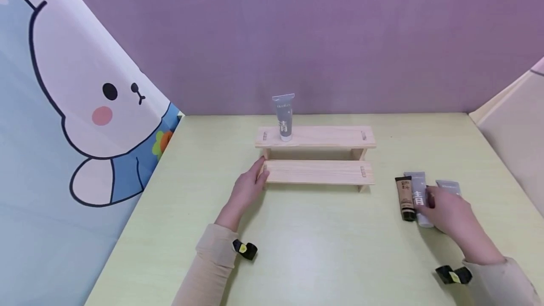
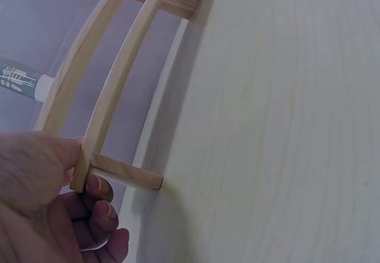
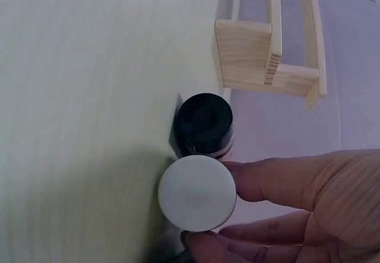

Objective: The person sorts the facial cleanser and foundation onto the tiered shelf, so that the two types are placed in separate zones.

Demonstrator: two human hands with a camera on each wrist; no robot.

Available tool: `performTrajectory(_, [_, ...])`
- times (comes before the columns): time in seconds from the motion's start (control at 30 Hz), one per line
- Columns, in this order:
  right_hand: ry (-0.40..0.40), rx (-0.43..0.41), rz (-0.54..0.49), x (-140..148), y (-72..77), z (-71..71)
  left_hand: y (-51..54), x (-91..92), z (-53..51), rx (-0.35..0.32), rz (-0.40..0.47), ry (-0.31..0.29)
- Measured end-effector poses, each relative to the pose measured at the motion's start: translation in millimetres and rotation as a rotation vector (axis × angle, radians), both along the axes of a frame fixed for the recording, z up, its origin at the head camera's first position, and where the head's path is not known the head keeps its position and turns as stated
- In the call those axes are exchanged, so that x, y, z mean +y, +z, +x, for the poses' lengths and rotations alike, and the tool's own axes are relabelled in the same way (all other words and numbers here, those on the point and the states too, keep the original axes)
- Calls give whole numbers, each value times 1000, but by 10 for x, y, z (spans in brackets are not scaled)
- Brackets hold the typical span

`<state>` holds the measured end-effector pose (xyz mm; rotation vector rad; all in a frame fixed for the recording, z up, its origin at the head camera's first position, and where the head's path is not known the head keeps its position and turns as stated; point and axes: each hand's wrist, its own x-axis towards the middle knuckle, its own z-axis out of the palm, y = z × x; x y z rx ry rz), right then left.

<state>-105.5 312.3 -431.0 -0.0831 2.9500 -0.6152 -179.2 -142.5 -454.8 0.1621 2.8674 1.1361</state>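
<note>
A two-step wooden rack [image 1: 314, 172] stands on the table, and my left hand [image 1: 248, 188] grips the left end of its lower step. In the left wrist view the thumb lies on one side of the step board [image 2: 116, 85], with curled fingers on the other. On the upper step a grey squeeze tube [image 1: 284, 117] stands upright on its white cap, towards the left end. To the right of the rack, my right hand [image 1: 452, 211] pinches a second grey tube [image 1: 418, 188] between thumb and fingers. Its white cap [image 3: 197, 193] faces the right wrist camera.
Touching or close beside the pinched tube is a brown tube [image 1: 405, 195] with a black cap [image 3: 205, 123]. Another grey tube [image 1: 449, 186] lies partly hidden behind the right hand. A purple cloth [image 1: 323, 41] hangs behind the table [image 1: 314, 244]; a rabbit-print cloth [image 1: 97, 122] hangs at left.
</note>
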Motion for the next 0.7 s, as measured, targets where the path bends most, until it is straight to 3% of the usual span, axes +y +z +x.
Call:
performTrajectory(0.27, [-26,-59,10,-19,-31,-43,-7,5,6,3,4,-3])
performTrajectory(0.7, [-25,-21,-55,8,-10,-7,8,0,8,3,8,2])
